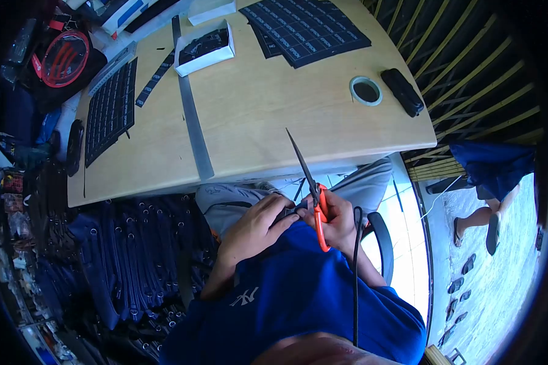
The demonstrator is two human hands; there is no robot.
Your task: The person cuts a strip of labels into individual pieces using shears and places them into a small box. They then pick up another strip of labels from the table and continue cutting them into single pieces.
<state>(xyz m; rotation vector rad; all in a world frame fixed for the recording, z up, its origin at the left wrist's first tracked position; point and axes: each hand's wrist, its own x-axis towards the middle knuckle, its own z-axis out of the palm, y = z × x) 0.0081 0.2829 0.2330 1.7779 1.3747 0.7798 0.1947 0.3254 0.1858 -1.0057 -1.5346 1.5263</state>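
A broad, pale wood-grained worktop (256, 115) is stretching away beyond the person's knees. Near left, a heap of dark blue fabric goods with metal rings (134, 255) is lying below its edge, probably down there because of the bulk. Black sheets printed with white lettering (313, 30) are lying flat on the far side, perhaps so they aren't creasing. To their left, an open white cardboard box (208, 65) is holding black pieces, its walls keeping them together.

Long, dark-bladed scissors with orange handles (321, 219) are sitting in the right hand (338, 222), pointing far and slightly left, presumably to keep the tips off the fingers. The left hand (259, 225) is curving inward, fingertips pinched narrowly. A pale ring-shaped tape roll (379, 94) is lying on its side, right, likely so it isn't rolling.

Over the lap, a small dark piece (291, 212) is resting between both hands' fingertips, apparently for steadiness; I can't tell its shape.
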